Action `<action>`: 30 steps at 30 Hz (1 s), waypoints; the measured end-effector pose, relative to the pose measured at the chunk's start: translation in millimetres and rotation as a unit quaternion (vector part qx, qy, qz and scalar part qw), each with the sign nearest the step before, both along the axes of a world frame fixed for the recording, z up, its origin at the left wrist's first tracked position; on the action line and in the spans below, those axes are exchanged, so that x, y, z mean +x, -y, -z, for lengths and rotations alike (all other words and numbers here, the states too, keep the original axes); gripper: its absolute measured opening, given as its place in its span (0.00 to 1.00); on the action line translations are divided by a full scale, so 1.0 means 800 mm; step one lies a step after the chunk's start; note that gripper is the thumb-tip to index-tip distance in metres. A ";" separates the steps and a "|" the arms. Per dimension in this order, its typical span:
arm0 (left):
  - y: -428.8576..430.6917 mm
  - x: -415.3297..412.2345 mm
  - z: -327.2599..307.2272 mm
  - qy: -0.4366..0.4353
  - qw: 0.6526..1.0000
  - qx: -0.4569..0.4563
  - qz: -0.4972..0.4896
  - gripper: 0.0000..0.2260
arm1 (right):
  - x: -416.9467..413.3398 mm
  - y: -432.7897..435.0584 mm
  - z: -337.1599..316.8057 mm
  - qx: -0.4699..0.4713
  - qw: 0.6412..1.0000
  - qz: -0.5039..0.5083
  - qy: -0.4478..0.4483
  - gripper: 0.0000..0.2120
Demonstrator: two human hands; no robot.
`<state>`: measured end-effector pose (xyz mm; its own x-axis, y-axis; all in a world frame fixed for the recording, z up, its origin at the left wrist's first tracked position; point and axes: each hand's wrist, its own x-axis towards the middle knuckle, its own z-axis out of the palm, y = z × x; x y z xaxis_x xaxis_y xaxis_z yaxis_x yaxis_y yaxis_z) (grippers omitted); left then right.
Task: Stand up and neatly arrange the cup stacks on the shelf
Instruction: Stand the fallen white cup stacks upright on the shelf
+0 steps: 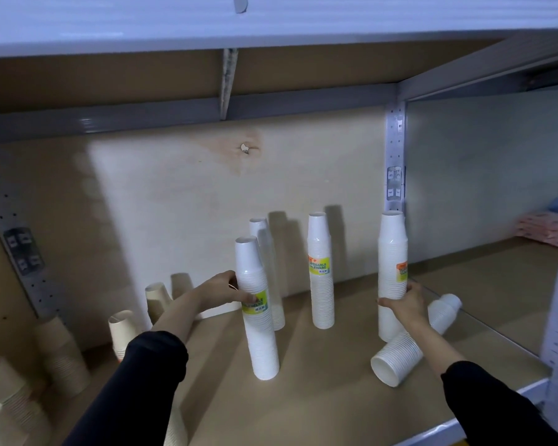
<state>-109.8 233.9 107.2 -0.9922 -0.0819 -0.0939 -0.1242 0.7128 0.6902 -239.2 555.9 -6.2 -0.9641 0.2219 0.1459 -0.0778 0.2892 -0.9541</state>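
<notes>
On the shelf (pixel 303 397), the brown cups (pixel 123 329) at far left are dim and partly cut off. The left hand (pixel 226 289) has its grip wrapped round the tall, slightly leaning front stack (pixel 258 333), fingers hidden behind it; let go crooked, it could tip against the rear stack (pixel 263 243) just behind. The right hand (pixel 406 304) clamps its grip on the right stack (pixel 391 252), whose base the forearm hides, and a careless shove could roll the fallen stack (pixel 397 358) beside it off the front edge.

A far white plastic cup stack (pixel 259 227) is half hidden behind the near labelled white stack (pixel 261 336), and blurred beige paper cups (pixel 1 394) at near left are cut by the edge.
</notes>
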 end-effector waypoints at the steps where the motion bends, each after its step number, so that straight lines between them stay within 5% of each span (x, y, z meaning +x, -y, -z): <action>1: 0.002 0.001 -0.001 0.003 1.000 -0.015 -0.006 0.41 | 0.001 0.000 -0.002 0.003 1.000 -0.001 -0.001 0.29; 8: -0.001 0.013 0.002 -0.004 0.997 -0.069 -0.019 0.38 | 0.016 -0.003 -0.008 0.047 0.999 0.003 -0.003 0.25; 21: -0.005 0.040 0.037 -0.034 0.995 -0.078 -0.052 0.10 | 0.064 -0.013 -0.009 0.104 0.992 0.041 0.056 0.27; 30: -0.057 0.050 0.075 0.082 0.991 -0.106 0.012 0.09 | 0.099 -0.020 -0.009 0.093 0.992 0.055 0.063 0.26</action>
